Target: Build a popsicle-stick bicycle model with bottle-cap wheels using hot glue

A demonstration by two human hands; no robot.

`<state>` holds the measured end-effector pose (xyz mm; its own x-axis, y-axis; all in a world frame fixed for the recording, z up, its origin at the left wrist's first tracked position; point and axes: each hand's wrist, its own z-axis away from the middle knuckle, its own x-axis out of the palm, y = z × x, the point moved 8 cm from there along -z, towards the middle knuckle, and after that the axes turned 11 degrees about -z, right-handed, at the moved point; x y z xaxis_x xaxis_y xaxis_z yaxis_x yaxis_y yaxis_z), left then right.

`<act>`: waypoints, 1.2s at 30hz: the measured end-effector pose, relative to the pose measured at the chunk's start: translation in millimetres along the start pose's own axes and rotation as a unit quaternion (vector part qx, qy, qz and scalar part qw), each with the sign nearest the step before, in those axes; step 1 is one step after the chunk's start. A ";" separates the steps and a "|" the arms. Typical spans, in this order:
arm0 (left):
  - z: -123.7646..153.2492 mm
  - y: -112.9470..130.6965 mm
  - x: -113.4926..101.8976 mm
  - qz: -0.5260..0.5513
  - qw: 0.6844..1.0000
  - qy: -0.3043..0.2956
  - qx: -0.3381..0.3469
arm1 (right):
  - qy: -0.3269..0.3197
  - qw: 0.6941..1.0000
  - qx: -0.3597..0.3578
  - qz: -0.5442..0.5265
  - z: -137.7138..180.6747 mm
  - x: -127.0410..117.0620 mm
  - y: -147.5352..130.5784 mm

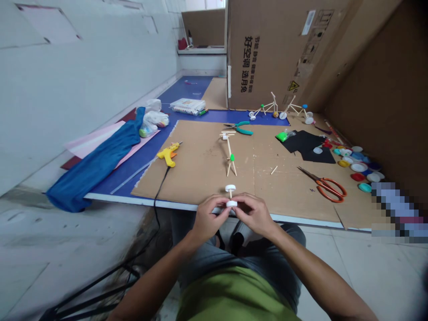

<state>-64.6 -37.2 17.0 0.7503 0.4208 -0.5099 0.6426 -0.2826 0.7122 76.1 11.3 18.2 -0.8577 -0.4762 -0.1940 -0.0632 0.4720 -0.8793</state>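
Between my fingertips, at the table's near edge, is a wheel axle (230, 194): a short wooden stick with a white bottle cap at each end. My left hand (212, 214) pinches the nearer cap from the left. From the other side, my right hand (254, 214) pinches the same cap. Just beyond lies a stick frame (229, 149) with a green blob where its sticks join and a white cap at its far end. It touches neither hand.
A yellow glue gun (168, 155) with a black cord lies left. Teal pliers (241, 128) lie behind the frame. Orange-handled scissors (326, 185) and many bottle caps (359, 167) are right. Two stick models (294, 107) stand by the large carton (267, 58). Blue cloth (103, 165) hangs over the left edge.
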 end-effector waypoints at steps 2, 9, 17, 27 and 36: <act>-0.7 2.4 -1.4 -0.013 1.000 0.007 0.004 | 0.006 1.000 0.006 -0.009 -0.2 0.4 1.4; 0.0 4.6 -2.2 -0.024 0.999 0.018 0.013 | 0.010 1.000 0.015 -0.021 0.9 0.7 5.7; 2.0 2.7 -0.4 -0.039 0.999 0.016 0.018 | 0.002 0.999 0.034 -0.014 1.9 1.5 8.6; 5.1 4.5 8.2 -0.190 0.973 0.086 0.098 | 0.043 0.984 0.172 0.000 -4.3 -0.9 15.4; 1.2 7.6 18.4 -0.184 0.975 0.061 0.104 | -0.005 0.988 0.151 0.030 -19.6 -13.4 22.0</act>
<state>-45.7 -32.7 12.4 0.4473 0.6231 -0.6416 0.8919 -0.2571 0.3720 76.2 42.6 9.9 -0.8496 -0.4625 -0.2534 0.1445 0.2578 -0.9553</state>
